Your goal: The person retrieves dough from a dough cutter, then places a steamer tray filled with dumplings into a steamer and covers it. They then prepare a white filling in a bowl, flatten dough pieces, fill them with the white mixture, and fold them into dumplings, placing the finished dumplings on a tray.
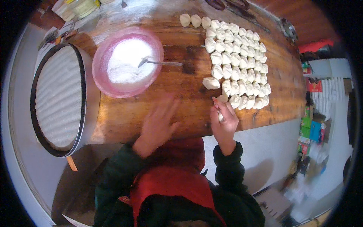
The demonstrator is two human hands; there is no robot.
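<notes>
Rows of pale dough pieces (pixel 235 59) lie close together on the wooden table (pixel 187 110). At their near left corner, my right hand (pixel 225 116) has its fingers closed around a small dough piece (pixel 220 115). Another piece touches or lies just beyond its fingertips; which is not clear. My left hand (pixel 160 124), blurred, is over the near part of the table, fingers spread and nothing in it. Beyond it stands a pink bowl (pixel 99 68) of white powder (pixel 127 59). A metal spoon (pixel 167 63) rests in the powder, its handle over the rim.
At the left stands a large round container (pixel 92 85) with a dark rim and a whitish, ridged surface inside. A jar (pixel 83 7) is at the back left. Dark-handled scissors (pixel 238 10) lie at the far edge. The table's front edge runs close before me.
</notes>
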